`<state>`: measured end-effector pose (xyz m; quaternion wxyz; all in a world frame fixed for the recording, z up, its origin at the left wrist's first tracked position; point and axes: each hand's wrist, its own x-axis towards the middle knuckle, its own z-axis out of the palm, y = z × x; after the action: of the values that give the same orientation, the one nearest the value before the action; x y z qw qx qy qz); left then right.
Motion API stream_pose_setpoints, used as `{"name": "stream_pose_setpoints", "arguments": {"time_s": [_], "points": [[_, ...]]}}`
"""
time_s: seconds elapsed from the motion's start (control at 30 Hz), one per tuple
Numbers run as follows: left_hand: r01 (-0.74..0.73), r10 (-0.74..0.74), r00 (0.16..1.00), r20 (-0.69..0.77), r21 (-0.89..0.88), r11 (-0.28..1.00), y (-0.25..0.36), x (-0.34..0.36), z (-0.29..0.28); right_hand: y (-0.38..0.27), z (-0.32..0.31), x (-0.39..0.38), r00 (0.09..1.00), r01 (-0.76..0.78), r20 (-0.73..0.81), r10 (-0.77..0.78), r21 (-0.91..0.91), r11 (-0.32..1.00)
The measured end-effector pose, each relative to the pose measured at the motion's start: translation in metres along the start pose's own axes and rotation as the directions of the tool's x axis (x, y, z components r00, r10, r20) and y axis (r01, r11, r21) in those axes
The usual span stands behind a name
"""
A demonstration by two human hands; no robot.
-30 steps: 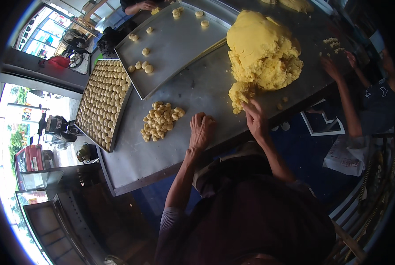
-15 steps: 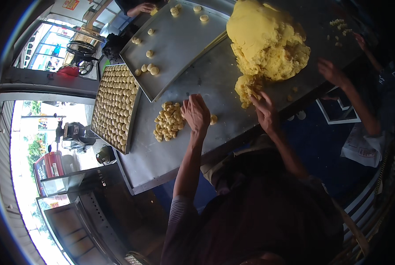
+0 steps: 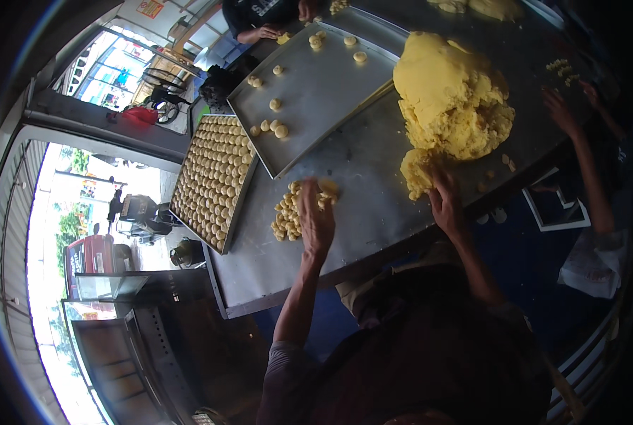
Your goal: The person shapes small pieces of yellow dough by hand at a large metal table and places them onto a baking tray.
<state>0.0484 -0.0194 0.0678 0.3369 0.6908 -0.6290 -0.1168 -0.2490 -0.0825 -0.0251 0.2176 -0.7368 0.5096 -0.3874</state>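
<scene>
My left hand point(image 3: 316, 219) is over a pile of small pale dough pieces point(image 3: 286, 217) on the metal table. Motion smears its fingers, which look stretched forward. A blurred dough piece point(image 3: 328, 187) shows at its thumb side; whether it is gripped is unclear. My right hand point(image 3: 445, 197) has its fingers closed against a rough lump of yellow dough point(image 3: 416, 172), with the fingertips partly hidden. That lump touches the near side of a large yellow dough mound point(image 3: 452, 92).
Left of the pile, a tray point(image 3: 224, 249) holds rows of dough balls. A larger tray point(image 3: 331, 106) beyond carries several scattered balls. Another person's hands point(image 3: 267, 32) work at the far side; a co-worker's hand point(image 3: 561, 113) is at the right. The metal table's point(image 3: 260, 280) edge runs before me.
My left hand has swung left over the pile, and the dough piece that lay to its right has left that spot. My right hand stays at the dough lump. The view has shifted.
</scene>
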Motion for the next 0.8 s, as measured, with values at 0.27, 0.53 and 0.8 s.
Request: {"name": "stream_pose_setpoints", "arguments": {"time_s": [0.27, 0.53, 0.8], "points": [[-0.253, 0.153, 0.908, 0.389, 0.22, 0.942, -0.079, 0.019, 0.006, -0.02, -0.001, -0.001, 1.0, 0.025, 0.014, -0.024, -0.087, 0.996], [0.104, -0.17, 0.968, 0.183, 0.322, 0.941, -0.072, 0.03, -0.006, 0.014, 0.003, 0.014, 0.998, 0.053, 0.036, -0.046, -0.235, 0.971], [0.1, -0.091, 0.994, 0.053, -0.214, 0.972, -0.066, 0.019, -0.003, 0.026, -0.036, 0.048, 0.975, 0.073, 0.224, -0.001, -0.316, 0.946]]}}
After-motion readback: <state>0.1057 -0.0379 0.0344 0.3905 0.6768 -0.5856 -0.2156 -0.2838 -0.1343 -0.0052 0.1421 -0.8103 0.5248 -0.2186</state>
